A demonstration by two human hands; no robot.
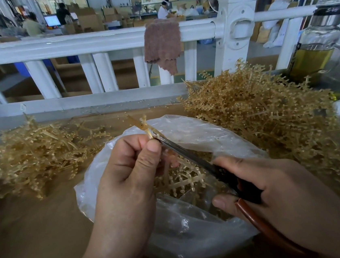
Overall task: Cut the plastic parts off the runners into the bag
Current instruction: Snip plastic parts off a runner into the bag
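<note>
- Brown cardboard covers the bench in the lower half of the frame, with a white railing across the top, a pinkish cloth hung over it and a glass bottle at the upper right
- Amber runners lie in two heaps: the larger right pile at middle right and the flatter left pile at middle left, with the clear bag open between them at centre
- At centre, the left hand is curled, thumb and forefinger pinching one runner whose free end sticks out up and to the left of the pinch, over the far rim of the bag
- At lower right, the right hand is wrapped round the handles of the scissors; the blades run on a diagonal from that hand up-left and look almost together, tips touching the runner just beside the left thumb tip
- So the cut sits right at the pinch, blade line crossing the runner's long axis at a shallow angle — and the bag's mouth lies directly beneath, so anything snipped there should fall inside
- A branched amber frame shows lower in the bag under the left hand; whether it is the same piece I cannot tell
- My judgement: the narrow margin between blade tips and thumb is the thing to mind — the scissor hand does the closing while the pinch only steadies
</note>
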